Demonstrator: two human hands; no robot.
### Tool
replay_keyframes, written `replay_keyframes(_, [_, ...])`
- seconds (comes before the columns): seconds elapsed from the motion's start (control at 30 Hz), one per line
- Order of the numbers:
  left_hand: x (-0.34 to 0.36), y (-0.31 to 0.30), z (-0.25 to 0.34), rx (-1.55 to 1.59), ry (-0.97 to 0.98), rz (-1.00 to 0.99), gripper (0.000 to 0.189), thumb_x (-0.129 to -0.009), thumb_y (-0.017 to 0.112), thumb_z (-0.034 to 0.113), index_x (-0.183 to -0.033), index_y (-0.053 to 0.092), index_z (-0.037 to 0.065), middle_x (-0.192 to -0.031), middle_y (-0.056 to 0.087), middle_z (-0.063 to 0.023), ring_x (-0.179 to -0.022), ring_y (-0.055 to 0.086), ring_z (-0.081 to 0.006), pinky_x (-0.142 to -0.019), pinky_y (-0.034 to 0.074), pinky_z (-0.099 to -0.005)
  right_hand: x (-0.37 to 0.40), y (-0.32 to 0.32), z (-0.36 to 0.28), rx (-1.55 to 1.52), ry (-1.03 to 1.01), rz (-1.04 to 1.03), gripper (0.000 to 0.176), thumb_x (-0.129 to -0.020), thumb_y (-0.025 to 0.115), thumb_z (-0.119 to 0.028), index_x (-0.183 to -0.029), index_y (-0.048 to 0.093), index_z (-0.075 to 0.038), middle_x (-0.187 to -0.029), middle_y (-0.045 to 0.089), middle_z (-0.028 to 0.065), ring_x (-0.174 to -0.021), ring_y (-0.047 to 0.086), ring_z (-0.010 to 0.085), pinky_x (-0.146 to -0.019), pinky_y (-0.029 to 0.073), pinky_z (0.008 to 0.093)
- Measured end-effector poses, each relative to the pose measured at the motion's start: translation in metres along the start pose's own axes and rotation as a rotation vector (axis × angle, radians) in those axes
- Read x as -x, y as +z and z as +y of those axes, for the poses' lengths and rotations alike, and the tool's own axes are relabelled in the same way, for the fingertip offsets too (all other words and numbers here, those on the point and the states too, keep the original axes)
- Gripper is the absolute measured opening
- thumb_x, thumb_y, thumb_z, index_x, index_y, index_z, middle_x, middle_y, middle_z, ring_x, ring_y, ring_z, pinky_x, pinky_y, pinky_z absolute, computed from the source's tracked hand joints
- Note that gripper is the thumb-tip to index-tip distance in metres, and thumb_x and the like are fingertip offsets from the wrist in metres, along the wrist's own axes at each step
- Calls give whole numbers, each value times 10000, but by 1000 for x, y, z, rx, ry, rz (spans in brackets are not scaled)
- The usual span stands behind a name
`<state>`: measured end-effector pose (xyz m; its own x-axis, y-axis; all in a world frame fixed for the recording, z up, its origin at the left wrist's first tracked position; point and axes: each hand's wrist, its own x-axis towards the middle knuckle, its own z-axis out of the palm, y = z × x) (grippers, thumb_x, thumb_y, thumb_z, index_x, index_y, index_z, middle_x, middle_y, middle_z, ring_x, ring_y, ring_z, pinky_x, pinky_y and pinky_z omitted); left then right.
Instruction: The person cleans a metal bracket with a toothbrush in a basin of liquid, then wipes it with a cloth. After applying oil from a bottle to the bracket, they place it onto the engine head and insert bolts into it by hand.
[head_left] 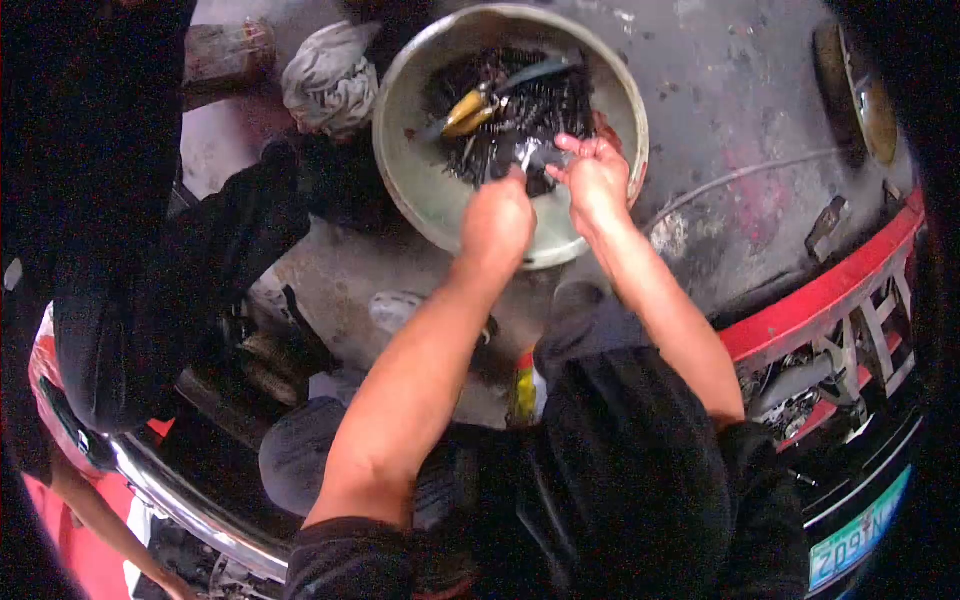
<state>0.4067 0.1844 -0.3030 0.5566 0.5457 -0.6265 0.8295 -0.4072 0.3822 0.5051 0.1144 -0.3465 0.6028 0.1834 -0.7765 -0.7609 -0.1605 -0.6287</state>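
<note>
A round, pale basin (393, 165) sits on the floor in front of me, with a pile of dark, wet-looking parts (560, 100) inside. My left hand (498, 218) is closed low in the basin, and I cannot tell what its fingers grip. A shiny bit (526, 153) shows just beyond its knuckles. My right hand (600, 178) reaches in beside the basin's right wall, fingers stretched out and apart, its fingertips near the shiny bit. Across the dark parts lies a tool with a yellow handle (468, 113); a long grey-blue piece (535, 73) lies close to it.
A crumpled grey cloth (330, 80) lies left of the basin. A red car bumper bar (820, 285) and a licence plate (858, 540) are at right. A hose (735, 175) crosses the floor. Another person's dark-clothed leg (200, 260) is at left, a bare arm (110, 520) below.
</note>
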Motion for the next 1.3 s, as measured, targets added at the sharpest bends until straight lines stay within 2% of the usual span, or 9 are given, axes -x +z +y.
replay_keyframes(0.17, [11, 3, -11, -105, 16, -15, 321, -967, 387, 160, -979, 644, -32, -855, 680, -234, -786, 657, -440, -709, 520, -509, -5, -4, 6, -25, -12, -81, 173, -839, 411, 92, -800, 476, -64, -1065, 646, 157, -818, 581, 199, -687, 568, 369])
replay_keyframes(0.33, [17, -16, -13, -363, 36, -143, 378, -928, 399, 130, -1273, 503, 16, -841, 686, -230, -768, 678, -422, -703, 541, -519, -5, -2, 10, -78, 13, -58, 158, -941, 420, -6, -806, 485, -56, -1034, 656, 165, -797, 587, 184, -658, 570, 362])
replay_keyframes(0.43, [23, -17, -11, -437, 25, -162, 384, -919, 408, 132, -1273, 509, 18, -843, 686, -234, -761, 683, -416, -689, 542, -517, -6, -2, 15, -26, 7, -53, 169, -940, 423, -3, -794, 487, -62, -1037, 655, 163, -806, 591, 187, -655, 572, 364])
replay_keyframes(0.47, [22, -13, -14, -435, 26, -138, 382, -917, 407, 131, -1266, 515, 20, -847, 685, -240, -764, 681, -421, -688, 541, -519, -5, -1, 15, -6, 25, -75, 184, -969, 378, -15, -826, 481, -69, -1040, 637, 181, -871, 603, 209, -756, 583, 454])
replay_keyframes(0.7, [11, -13, -20, -354, -1, -152, 361, -931, 392, 146, -1214, 545, -19, -837, 674, -257, -804, 675, -421, -726, 536, -511, -7, -6, 20, 28, -69, -105, 193, -809, 393, 107, -747, 459, -63, -1040, 650, 141, -922, 600, 224, -699, 571, 370])
replay_keyframes(0.93, [31, -1, -5, -88, -86, -84, 306, -911, 423, 132, -1101, 627, 6, -887, 663, -278, -862, 653, -449, -804, 498, -538, -3, -5, 18, -41, -67, -51, 188, -821, 390, 107, -774, 472, -56, -1022, 643, 135, -925, 601, 216, -702, 574, 365])
replay_keyframes(1.07, [-1, -14, -26, 214, -1, 37, 291, -852, 498, 92, -1089, 651, 20, -839, 651, -289, -784, 653, -449, -676, 510, -510, -7, -2, 16, -141, -20, -52, 193, -821, 383, 108, -838, 477, -60, -1009, 619, 129, -916, 607, 209, -693, 580, 367])
replay_keyframes(1.17, [5, -64, 7, 662, -550, -264, 266, -890, 535, 159, -1098, 638, 30, -944, 658, -275, -788, 656, -435, -705, 527, -463, -10, -3, 16, -145, -17, -43, 190, -819, 388, 113, -831, 472, -57, -1011, 614, 128, -911, 607, 205, -703, 580, 372])
replay_keyframes(1.3, [1, -4, -26, -37, -24, 38, 243, -890, 521, 140, -1060, 656, 30, -864, 635, -306, -765, 645, -448, -703, 520, -494, -8, -3, 18, -113, -98, -103, 198, -791, 396, 137, -825, 463, -46, -1000, 608, 135, -933, 604, 225, -734, 580, 387])
